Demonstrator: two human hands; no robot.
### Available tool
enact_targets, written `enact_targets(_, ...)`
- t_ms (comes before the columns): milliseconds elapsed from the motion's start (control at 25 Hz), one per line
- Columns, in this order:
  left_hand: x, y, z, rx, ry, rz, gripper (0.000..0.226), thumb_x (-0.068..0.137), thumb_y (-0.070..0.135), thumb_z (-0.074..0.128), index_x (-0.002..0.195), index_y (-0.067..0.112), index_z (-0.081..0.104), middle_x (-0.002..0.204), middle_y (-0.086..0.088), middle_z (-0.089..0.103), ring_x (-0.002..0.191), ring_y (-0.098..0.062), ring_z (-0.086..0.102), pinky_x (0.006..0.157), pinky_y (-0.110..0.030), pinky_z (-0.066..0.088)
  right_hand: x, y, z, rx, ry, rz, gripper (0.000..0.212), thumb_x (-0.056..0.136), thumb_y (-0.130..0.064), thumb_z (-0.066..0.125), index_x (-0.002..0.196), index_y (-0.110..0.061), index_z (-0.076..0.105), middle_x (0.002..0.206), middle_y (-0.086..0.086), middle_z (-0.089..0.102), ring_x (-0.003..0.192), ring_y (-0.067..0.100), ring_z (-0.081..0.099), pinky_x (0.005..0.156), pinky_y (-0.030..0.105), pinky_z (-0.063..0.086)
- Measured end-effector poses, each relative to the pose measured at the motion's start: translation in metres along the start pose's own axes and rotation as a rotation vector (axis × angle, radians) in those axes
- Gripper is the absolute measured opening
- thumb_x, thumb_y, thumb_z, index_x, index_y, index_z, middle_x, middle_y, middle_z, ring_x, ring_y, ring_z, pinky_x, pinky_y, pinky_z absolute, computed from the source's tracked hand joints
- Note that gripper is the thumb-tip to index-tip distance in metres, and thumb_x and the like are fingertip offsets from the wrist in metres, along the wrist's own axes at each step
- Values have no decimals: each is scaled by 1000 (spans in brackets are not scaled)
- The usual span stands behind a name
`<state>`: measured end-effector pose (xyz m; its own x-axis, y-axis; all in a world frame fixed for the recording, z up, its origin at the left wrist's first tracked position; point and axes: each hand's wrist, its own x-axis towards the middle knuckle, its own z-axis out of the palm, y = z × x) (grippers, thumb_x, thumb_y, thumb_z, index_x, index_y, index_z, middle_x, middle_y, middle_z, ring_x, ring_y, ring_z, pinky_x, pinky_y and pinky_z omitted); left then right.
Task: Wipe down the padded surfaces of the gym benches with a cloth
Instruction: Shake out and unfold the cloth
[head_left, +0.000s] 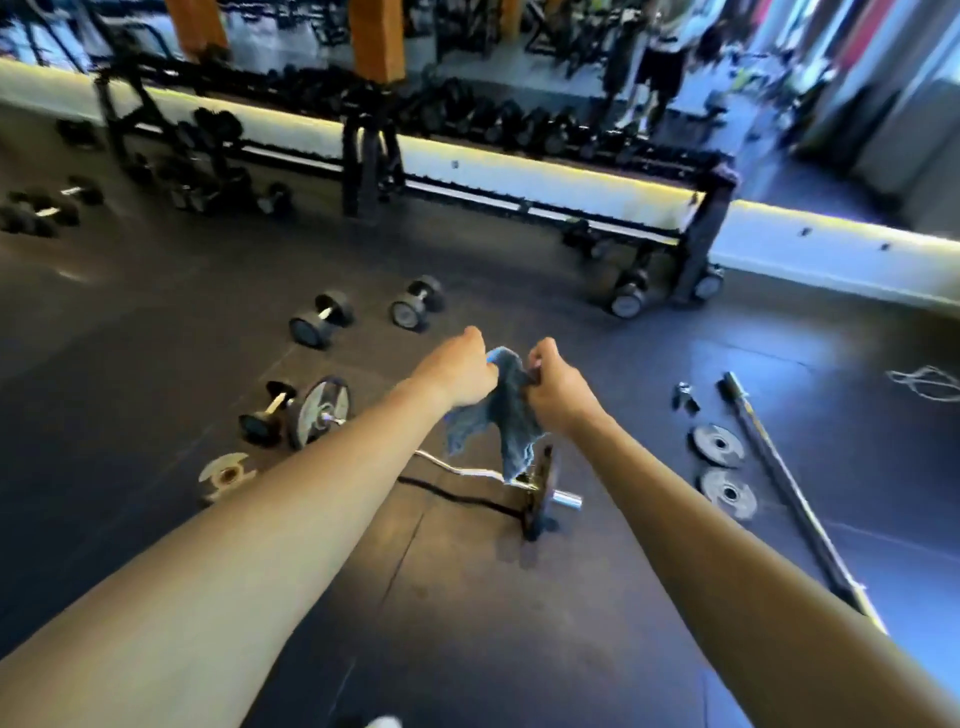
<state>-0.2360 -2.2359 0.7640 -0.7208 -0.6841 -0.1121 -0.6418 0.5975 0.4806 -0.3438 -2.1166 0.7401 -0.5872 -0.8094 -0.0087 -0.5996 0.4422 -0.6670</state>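
Between both hands (460, 371) (558, 387) — cloth (501, 415) (blue-grey)

soft grey cloth (498, 415); matt dark floor (467, 597); shiny chrome curl bar (467, 472)

No legible text, labels, numbers anywhere; frame blurred.

You're over dark rubber floor (467, 649). A long black dumbbell rack (706, 234) runs along the far mirrored wall (291, 41), which has a white ledge (545, 176) edged with yellowish light. Loose dumbbells (321, 318), weight plates (719, 446), a straight bar (779, 467) and a curl bar (457, 470) lie on the floor.
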Motion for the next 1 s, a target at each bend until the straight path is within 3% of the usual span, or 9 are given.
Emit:
enact_targets(120,57,66,41,20,-89,203,16,90,12,60,105,10,56,113,-14,65,102,-35,62,76,-36,46,10,62,-52,-68,102,143,20,89,-2,51,97,-16,39,83,11,58,72,32,48,63,33,34)
enact_targets(280,116,157,94,86,-237,442,14,87,11,71,97,19,64,113,-7,67,101,-30,63,75,-33,45,3,143,-108,-194,197,322,18,86,-6,53,102,-13,53,94,18,67,85,37,62,69,39,46)
enact_targets(440,134,263,159,216,-415,747,14,87,8,64,98,17,61,115,-11,67,105,-35,63,79,-35,48,-48,206,-166,-391,239,601,20,85,-10,53,99,-23,60,90,3,63,84,33,60,63,32,40)
enact_targets(640,90,386,234,280,-543,1138,17,86,7,53,96,20,54,109,-10,66,101,-36,62,76,-37,44,-145,268,-210,-422,321,899,18,87,-14,54,95,-26,63,87,0,55,78,30,52,62,30,38)
enact_targets(840,27,506,321,306,-646,1349,19,87,9,49,105,13,44,97,-10,62,85,-34,56,71,-40,44,-239,343,-265,-293,604,1122,15,88,-10,43,90,-23,50,88,7,57,80,32,50,62,34,36)
enact_targets(1000,-12,606,383,310,-750,1478,22,82,0,49,84,22,54,95,-6,63,87,-31,58,73,-39,49,-308,406,-321,-213,690,1156,15,93,-14,42,91,-22,55,92,10,66,86,34,57,72,40,48)
